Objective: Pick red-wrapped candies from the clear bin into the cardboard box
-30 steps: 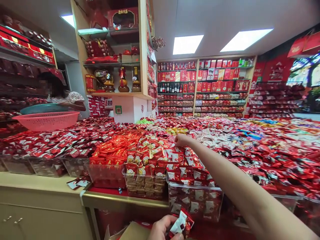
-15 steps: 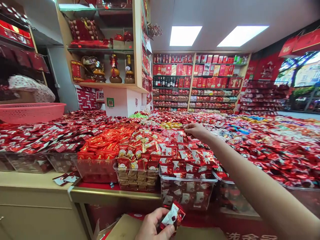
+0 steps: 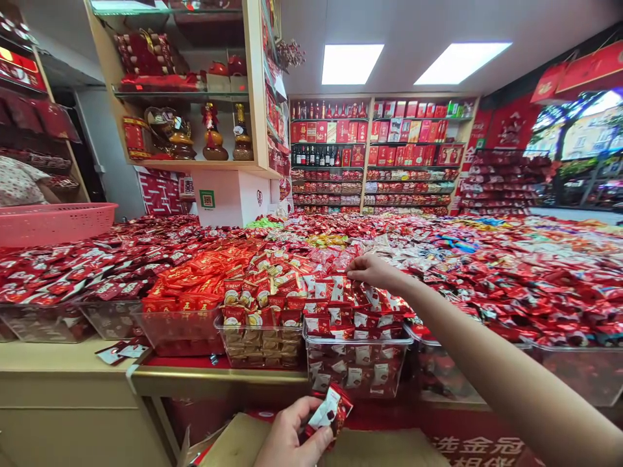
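My right hand (image 3: pixel 372 270) reaches out over a clear bin (image 3: pixel 357 366) heaped with red and white candy packets (image 3: pixel 341 305); its fingers are pinched at the top of the heap, and I cannot make out what they hold. Low in the view, my left hand (image 3: pixel 287 438) is closed on a few red and white candy packets (image 3: pixel 328 412) above a brown cardboard box (image 3: pixel 253 447).
Clear bins of red sweets (image 3: pixel 185 292) line the counter edge, and loose sweets cover the wide table behind. A pink basket (image 3: pixel 53 220) and a person's sleeve (image 3: pixel 17 181) are at the far left. Shelves of red boxes (image 3: pixel 379 149) stand behind.
My right hand has drawn back a little toward me and lowered onto the heap. The view has shifted right, so the pink basket and the person have slid left.
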Available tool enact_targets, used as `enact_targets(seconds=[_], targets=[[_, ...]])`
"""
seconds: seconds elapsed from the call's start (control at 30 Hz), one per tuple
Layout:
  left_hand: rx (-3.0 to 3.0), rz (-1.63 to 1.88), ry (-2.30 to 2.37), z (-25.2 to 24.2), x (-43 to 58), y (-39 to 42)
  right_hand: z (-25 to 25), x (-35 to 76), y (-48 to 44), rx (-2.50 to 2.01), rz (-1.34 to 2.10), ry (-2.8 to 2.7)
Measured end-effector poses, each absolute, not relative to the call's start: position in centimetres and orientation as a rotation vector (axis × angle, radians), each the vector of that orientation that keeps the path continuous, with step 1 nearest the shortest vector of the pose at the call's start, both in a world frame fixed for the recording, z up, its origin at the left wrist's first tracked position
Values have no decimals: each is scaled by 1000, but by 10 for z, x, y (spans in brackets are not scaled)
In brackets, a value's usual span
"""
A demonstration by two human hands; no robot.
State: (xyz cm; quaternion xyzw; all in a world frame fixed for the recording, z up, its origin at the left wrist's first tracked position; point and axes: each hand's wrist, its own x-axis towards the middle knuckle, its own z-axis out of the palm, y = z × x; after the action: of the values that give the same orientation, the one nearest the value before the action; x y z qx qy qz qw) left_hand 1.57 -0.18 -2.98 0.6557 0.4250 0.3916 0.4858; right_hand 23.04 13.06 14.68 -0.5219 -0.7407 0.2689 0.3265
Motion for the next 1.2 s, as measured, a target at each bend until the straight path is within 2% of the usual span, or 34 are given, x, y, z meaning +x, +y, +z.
enact_targets(seconds=[0.33, 0.6, 1.03, 1.2], targets=[[1629, 940, 1055, -28, 15, -1, 160, 240, 134, -1406, 296, -2183], [1619, 961, 1047, -24, 17, -4, 156, 244, 116, -1537, 224, -2423], [1612, 963, 1062, -24, 18, -4, 144, 238, 110, -1624, -66, -2381], [1599, 974, 1057, -25, 18, -4, 144, 239, 109, -1600, -81, -2387]])
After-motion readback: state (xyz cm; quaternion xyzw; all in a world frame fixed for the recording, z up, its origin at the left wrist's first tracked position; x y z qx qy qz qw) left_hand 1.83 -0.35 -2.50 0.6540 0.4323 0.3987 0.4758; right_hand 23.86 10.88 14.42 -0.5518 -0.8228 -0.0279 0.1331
